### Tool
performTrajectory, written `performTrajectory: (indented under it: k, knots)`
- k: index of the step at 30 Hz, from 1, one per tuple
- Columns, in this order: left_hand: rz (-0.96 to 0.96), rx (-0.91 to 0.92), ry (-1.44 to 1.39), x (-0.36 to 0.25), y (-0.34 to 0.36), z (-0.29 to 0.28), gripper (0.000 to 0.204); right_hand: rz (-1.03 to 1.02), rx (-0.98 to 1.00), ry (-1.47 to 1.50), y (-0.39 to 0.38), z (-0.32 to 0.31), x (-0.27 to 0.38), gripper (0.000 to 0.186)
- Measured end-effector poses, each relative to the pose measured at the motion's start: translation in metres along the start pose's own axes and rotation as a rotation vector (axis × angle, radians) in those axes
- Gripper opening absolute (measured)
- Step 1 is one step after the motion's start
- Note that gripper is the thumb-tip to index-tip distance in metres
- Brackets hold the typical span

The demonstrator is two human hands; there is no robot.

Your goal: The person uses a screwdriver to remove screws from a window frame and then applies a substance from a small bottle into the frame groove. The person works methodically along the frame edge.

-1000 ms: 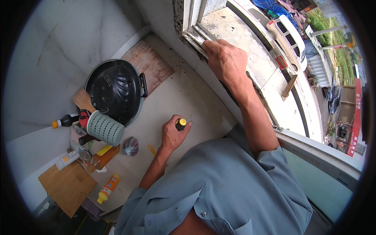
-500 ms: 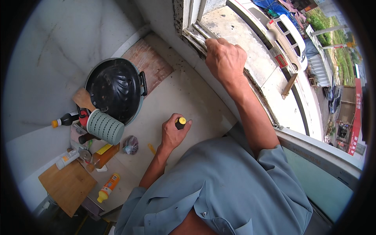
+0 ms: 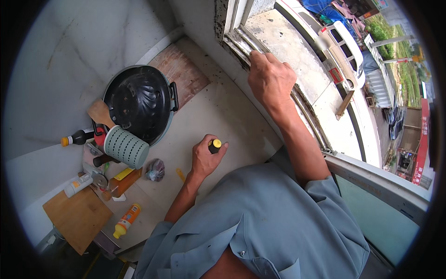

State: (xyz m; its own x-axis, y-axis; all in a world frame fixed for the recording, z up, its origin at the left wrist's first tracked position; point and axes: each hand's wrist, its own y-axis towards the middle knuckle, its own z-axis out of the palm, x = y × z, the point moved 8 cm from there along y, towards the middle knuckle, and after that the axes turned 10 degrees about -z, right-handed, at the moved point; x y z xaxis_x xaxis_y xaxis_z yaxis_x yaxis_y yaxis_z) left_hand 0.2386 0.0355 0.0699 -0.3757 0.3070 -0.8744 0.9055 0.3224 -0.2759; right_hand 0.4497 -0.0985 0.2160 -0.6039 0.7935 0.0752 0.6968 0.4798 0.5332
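My left hand is closed round a black handle with a yellow end, held upright above the pale countertop; its lower part is hidden, so its exact kind does not show. At the open window, my right hand bends over the dirty window track. Its fingers are curled down into the track, and their tips, with whatever they grip, are out of sight behind the knuckles. Whitish, dark-flecked dirt lines the track beyond that hand.
Left of me stand a black wok, a pale green perforated holder, several bottles, an orange-yellow bottle and a wooden board. A dark plastic bag lies on the counter. Outside the window is a concrete ledge.
My right hand has slid nearer along the window track, baring more of its far end. My left hand keeps its place. The view has shifted slightly.
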Motion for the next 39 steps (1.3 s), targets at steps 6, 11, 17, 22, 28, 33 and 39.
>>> performTrajectory:
  k: [6,11,17,22,28,33,39]
  knots:
    - [0.022,0.010,0.009,-0.002,0.002,0.004,0.032,0.003,-0.023,0.089,0.000,-0.006,-0.004,0.010]
    - [0.046,0.002,0.040,-0.017,0.009,0.003,0.032,-0.006,0.044,0.150,0.008,-0.006,-0.005,0.013]
    - [0.038,-0.006,0.254,-0.020,0.030,0.005,0.034,-0.013,0.190,0.150,0.024,0.000,-0.008,0.012]
    - [0.007,-0.050,0.531,0.001,0.051,0.007,0.040,-0.009,0.185,0.091,0.024,0.001,-0.011,0.010]
    - [0.135,-0.118,0.636,0.023,0.067,0.012,0.041,-0.008,0.073,0.062,0.010,-0.007,-0.003,0.009]
    - [0.183,-0.130,0.670,0.033,0.070,0.015,0.040,0.025,0.045,0.113,0.010,-0.014,-0.006,0.010]
    - [0.228,-0.124,0.682,0.031,0.067,0.017,0.041,0.022,0.235,0.130,0.019,0.001,-0.008,0.014]
